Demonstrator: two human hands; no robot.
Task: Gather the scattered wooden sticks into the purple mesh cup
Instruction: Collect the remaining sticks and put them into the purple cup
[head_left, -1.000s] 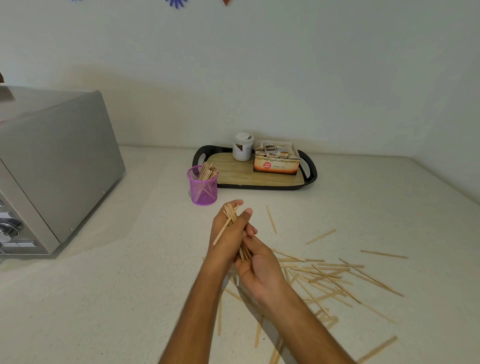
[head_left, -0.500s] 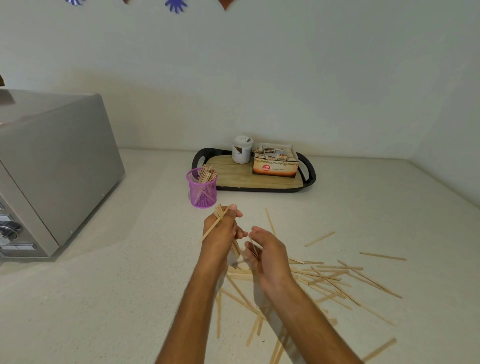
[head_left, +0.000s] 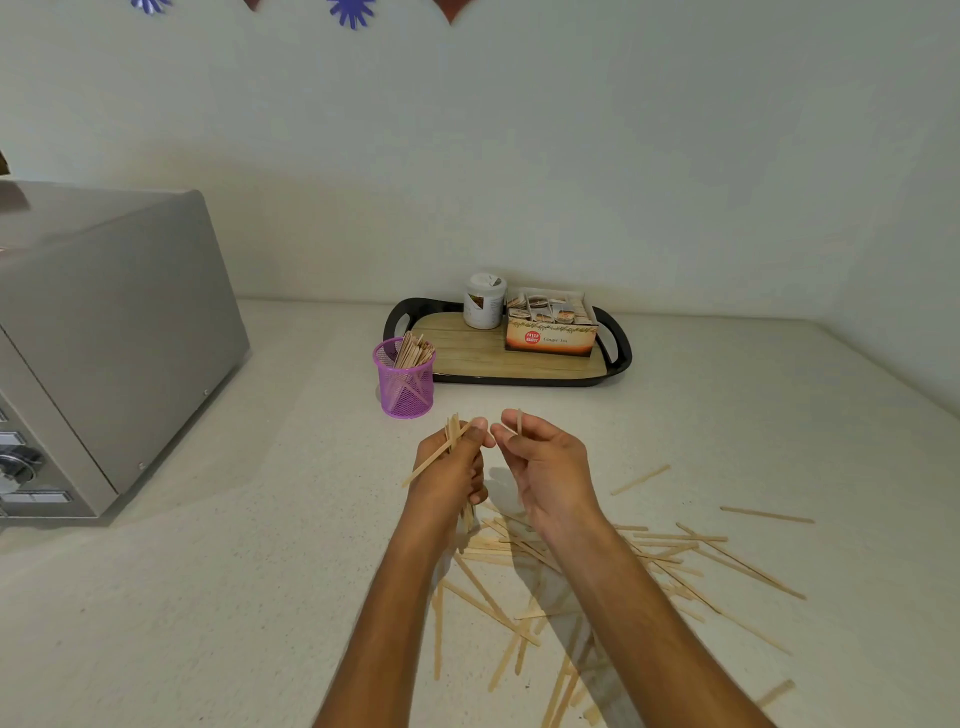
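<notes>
A grey metal oven (head_left: 98, 332) stands at the far left of the pale countertop (head_left: 260, 545), its side wall slanting toward the middle. Right of it stands the purple mesh cup (head_left: 404, 384), upright, just in front of the near left corner of a black-rimmed tray (head_left: 519, 382); whether cup and tray touch cannot be told. A sheaf of wooden sticks (head_left: 414, 349) stands in the cup, leaning up and to the right.

In front of the cup the left hand (head_left: 452, 467) grips a bundle of sticks (head_left: 451, 441), fingers curled round it. Most of the bundle runs near vertical, tips up toward the cup, while one stick slants down to the left. Close beside it, thumbs nearly meeting, the right hand (head_left: 545, 462) pinches a single stick (head_left: 519, 421) that points straight up.

On the tray stand a white jar (head_left: 484, 301) and, to its right, an open box of ginger tea (head_left: 550, 327). Below and right of the hands the scattered sticks (head_left: 649, 551) lie flat in a crossed heap, with long axes at many angles; several run left to right, and others slant down toward the near edge. Two lie apart, farther right.

Between the hands and the cup the counter is bare. The wall closes the back, and a side wall bounds the far right.
</notes>
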